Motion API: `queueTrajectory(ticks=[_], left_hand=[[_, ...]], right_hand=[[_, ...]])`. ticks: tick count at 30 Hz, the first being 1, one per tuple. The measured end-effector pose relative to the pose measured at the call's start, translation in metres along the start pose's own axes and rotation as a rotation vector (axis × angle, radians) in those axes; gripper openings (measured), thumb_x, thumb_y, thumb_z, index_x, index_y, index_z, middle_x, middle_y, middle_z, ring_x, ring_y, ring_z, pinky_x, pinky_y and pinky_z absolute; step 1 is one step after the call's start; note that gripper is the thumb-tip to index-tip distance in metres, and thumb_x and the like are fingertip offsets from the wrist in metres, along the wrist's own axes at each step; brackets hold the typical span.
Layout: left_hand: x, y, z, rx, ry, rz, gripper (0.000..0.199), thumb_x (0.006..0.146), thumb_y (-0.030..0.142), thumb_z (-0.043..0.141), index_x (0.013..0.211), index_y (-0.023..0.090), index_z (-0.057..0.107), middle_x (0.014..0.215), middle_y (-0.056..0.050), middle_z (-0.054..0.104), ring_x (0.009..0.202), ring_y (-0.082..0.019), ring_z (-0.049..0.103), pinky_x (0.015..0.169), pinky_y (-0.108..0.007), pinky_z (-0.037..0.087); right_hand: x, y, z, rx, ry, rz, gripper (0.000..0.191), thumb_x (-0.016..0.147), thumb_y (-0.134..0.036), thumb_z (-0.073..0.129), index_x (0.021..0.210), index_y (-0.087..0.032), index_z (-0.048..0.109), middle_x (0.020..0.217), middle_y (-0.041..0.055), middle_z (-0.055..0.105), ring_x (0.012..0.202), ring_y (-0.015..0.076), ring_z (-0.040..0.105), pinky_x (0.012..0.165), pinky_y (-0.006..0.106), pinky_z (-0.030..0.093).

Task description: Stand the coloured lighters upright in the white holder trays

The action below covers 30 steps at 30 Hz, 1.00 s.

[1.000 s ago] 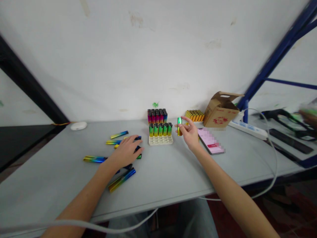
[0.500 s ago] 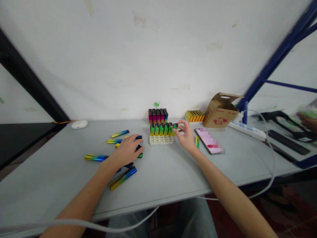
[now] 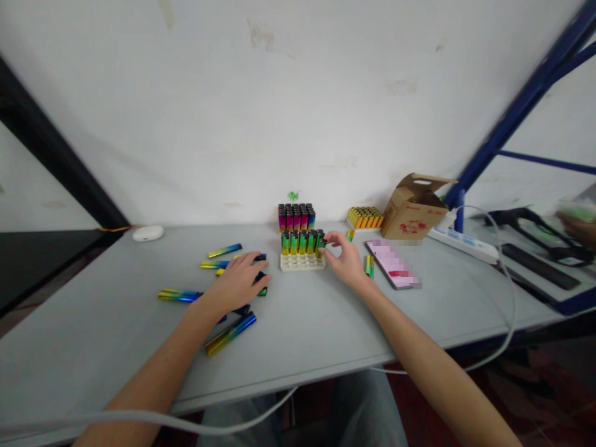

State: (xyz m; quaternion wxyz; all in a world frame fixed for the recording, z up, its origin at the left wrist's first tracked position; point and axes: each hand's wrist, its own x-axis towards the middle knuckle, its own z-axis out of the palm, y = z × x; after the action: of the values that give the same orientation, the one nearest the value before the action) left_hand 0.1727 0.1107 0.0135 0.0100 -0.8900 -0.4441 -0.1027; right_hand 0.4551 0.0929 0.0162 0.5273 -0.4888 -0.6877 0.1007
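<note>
Shifted inward since the earlier frame, the green-yellow lighter is pinched by the right hand at the pale tray's right end; a skewed entry could tip its neighbours. The left hand spreads over loose lighters on the grey counter, below a scuffed wall.

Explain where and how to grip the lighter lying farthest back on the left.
Best pinch the lighter across its middle from above, fingers along its two long sides: it is slim and lies flat, slanted roughly left to right, with bare table behind. The left hand sits close in front.
</note>
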Motion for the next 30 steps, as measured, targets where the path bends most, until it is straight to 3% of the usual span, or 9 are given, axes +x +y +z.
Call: queueTrajectory(ticks=[5, 11, 17, 23, 27, 30], left_hand=[[0.000, -0.001, 0.001, -0.009, 0.016, 0.003, 0.046, 0.091, 0.044, 0.040, 0.119, 0.015, 0.062, 0.135, -0.017, 0.050, 0.122, -0.033, 0.049, 0.104, -0.051, 0.038], [-0.001, -0.001, 0.001, -0.013, 0.027, 0.009, 0.045, 0.091, 0.044, 0.040, 0.118, 0.016, 0.063, 0.134, -0.016, 0.051, 0.121, -0.031, 0.049, 0.104, -0.049, 0.038], [-0.001, -0.001, 0.001, -0.022, 0.031, 0.007, 0.045, 0.091, 0.045, 0.040, 0.117, 0.017, 0.063, 0.133, -0.015, 0.052, 0.120, -0.031, 0.049, 0.104, -0.049, 0.038], [-0.001, 0.000, 0.000, -0.007, 0.005, 0.000, 0.047, 0.092, 0.045, 0.039, 0.119, 0.015, 0.062, 0.134, -0.017, 0.051, 0.122, -0.032, 0.049, 0.105, -0.048, 0.038], [-0.001, -0.001, 0.000, 0.005, 0.005, 0.004, 0.048, 0.092, 0.045, 0.038, 0.119, 0.015, 0.062, 0.134, -0.017, 0.050, 0.123, -0.032, 0.048, 0.105, -0.049, 0.037], [-0.001, -0.001, 0.000, 0.007, 0.015, 0.007, 0.046, 0.091, 0.045, 0.039, 0.119, 0.016, 0.062, 0.133, -0.016, 0.051, 0.122, -0.032, 0.049, 0.105, -0.049, 0.037]], right_hand=[[0.000, 0.002, -0.004, -0.132, 0.004, -0.029, 0.022, 0.081, -0.028, 0.058, 0.102, -0.020, 0.058, 0.098, 0.0065, 0.067, 0.092, 0.0222, 0.061, 0.085, 0.038, 0.048], [0.001, 0.002, -0.009, -0.281, 0.009, -0.079, 0.021, 0.083, -0.026, 0.056, 0.102, -0.022, 0.064, 0.115, 0.0097, 0.058, 0.111, 0.0238, 0.054, 0.100, 0.040, 0.041], [0.002, 0.002, -0.011, -0.237, 0.024, -0.071, 0.023, 0.086, -0.027, 0.052, 0.104, -0.021, 0.064, 0.115, 0.0100, 0.056, 0.110, 0.0229, 0.054, 0.099, 0.038, 0.042], [0.004, 0.003, -0.016, -0.247, -0.041, -0.136, 0.028, 0.084, -0.019, 0.046, 0.106, -0.019, 0.064, 0.111, 0.0094, 0.058, 0.108, 0.0218, 0.055, 0.100, 0.036, 0.041], [0.005, 0.006, -0.019, -0.316, -0.020, -0.093, 0.032, 0.083, -0.016, 0.044, 0.110, -0.018, 0.061, 0.114, 0.0102, 0.058, 0.110, 0.0220, 0.054, 0.100, 0.035, 0.040], [0.005, 0.014, -0.019, -0.517, -0.045, -0.008, 0.042, 0.080, -0.012, 0.043, 0.120, -0.013, 0.055, 0.122, 0.0133, 0.057, 0.117, 0.0253, 0.049, 0.104, 0.038, 0.036]])
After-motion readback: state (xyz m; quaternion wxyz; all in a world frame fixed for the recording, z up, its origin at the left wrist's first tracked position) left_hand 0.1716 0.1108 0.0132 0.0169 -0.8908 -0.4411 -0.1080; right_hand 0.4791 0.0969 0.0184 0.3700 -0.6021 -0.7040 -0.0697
